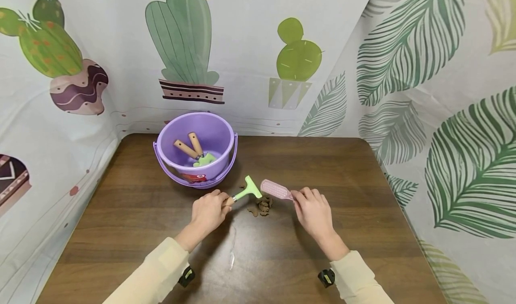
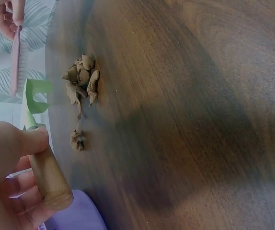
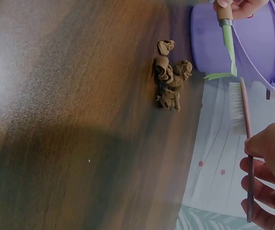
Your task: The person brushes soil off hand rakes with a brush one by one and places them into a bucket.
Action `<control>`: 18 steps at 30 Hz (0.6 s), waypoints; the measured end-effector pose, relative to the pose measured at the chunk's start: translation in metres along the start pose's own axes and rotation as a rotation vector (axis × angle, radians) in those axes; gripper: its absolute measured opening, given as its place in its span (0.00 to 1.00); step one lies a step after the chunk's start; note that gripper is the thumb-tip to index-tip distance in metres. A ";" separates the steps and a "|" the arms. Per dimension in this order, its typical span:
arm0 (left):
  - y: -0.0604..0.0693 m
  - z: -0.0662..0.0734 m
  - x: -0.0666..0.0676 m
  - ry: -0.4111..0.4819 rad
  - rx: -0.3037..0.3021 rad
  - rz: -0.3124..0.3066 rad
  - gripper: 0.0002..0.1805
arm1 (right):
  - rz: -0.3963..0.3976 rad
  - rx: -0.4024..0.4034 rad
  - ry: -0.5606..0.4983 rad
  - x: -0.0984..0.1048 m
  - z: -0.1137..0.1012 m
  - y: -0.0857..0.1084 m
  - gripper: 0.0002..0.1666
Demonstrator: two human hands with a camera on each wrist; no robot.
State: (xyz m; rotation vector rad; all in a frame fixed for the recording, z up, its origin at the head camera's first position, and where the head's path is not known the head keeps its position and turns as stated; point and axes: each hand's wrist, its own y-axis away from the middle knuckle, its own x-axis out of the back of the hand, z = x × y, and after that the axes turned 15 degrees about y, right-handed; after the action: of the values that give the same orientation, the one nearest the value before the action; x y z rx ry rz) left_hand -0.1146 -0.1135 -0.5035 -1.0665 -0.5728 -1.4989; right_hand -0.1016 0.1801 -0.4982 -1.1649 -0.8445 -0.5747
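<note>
My left hand [image 1: 209, 210] grips the wooden handle [image 2: 52, 179] of a small toy garden rake. Its light green head [image 1: 251, 187] is raised just above some curled brown clay-like scraps [image 1: 264, 204], apart from them. In my right hand [image 1: 313, 210] is the thin handle of a pink brush [image 1: 276, 190], pinched between thumb and fingers. The brush's white bristles [image 3: 236, 108] face down toward the table, and its tip is close to the rake head. Most of the scraps lie in a small heap, with a separate piece [image 2: 77, 140] beside it.
A purple bucket [image 1: 217, 131] stands at the table's back left, its handle lowered to the front. Inside are two wooden-handled tools [image 1: 195, 143] with green heads. A patterned cloth [image 1: 250, 49] hangs behind the brown wooden table [image 1: 322, 160].
</note>
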 end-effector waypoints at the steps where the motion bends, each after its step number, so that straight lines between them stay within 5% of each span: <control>1: 0.000 0.000 0.000 0.002 -0.002 0.003 0.13 | -0.001 -0.003 -0.003 0.000 0.000 0.000 0.13; 18: 0.004 -0.009 -0.004 0.045 0.000 0.016 0.11 | 0.019 -0.002 -0.094 0.010 -0.006 -0.007 0.14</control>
State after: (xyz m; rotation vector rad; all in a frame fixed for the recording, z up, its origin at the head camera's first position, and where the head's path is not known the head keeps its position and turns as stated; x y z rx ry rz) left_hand -0.1134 -0.1196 -0.5118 -1.0332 -0.5316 -1.5053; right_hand -0.0993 0.1724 -0.4871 -1.2084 -0.9125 -0.5086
